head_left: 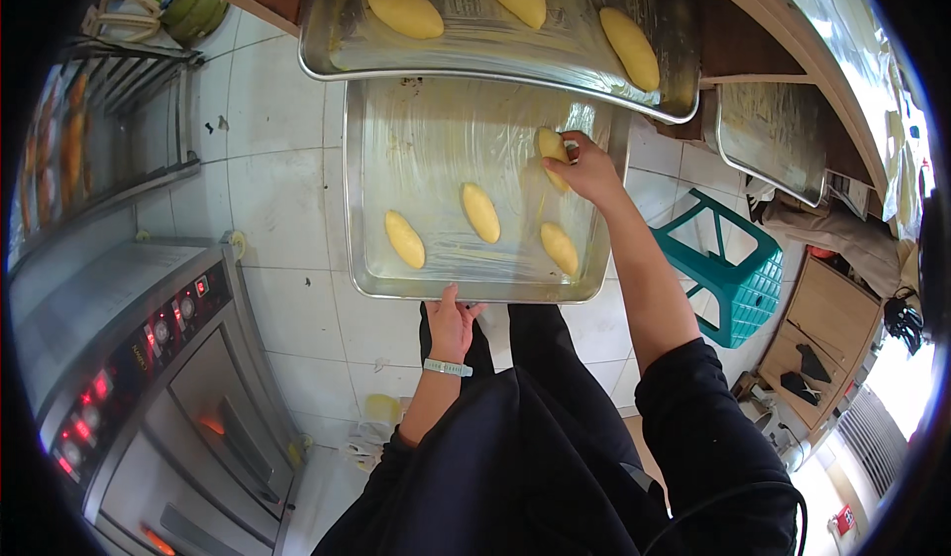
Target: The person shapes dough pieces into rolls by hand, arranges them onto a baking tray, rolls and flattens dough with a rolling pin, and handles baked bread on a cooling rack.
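One oven occupies the left side. Three metal trays are visible at centre and right: the lower tray, the upper tray overlapping its far edge, and the right-hand tray. One green stool is right of the lower tray. Left hand: one digit at the near rim; remaining finger closure cannot be determined. Right hand: thumb and fingers pinching one dough piece, far right of the lower tray. Dough count: four lower, four upper.

White glare washes out the right edge.
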Demonstrator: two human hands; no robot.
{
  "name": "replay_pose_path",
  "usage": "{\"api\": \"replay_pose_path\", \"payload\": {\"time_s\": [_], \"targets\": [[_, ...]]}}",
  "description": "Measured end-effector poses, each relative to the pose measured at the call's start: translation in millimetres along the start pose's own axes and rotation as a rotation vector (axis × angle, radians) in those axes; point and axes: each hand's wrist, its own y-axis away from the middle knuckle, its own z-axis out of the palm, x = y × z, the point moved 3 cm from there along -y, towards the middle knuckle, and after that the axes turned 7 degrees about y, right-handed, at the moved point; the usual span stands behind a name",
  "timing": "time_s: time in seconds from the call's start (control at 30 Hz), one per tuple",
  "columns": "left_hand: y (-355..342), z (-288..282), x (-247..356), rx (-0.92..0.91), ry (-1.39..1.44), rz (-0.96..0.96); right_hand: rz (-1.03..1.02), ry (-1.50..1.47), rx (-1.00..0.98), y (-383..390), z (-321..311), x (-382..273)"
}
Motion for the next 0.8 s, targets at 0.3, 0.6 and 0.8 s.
{"api": "replay_pose_path", "payload": {"time_s": [0.3,0.6,0.8], "targets": [[2,6,2,-0.029,-0.006,0.014,-0.126,0.136,0.219,6,3,15],[-1,5,5,0.006,0.000,0.034,0.107,-0.184,0.170,90,8,26],[-7,11,2,-0.003,0.003,0.000,-0.123,0.177,0.242,131,47,31]]}}
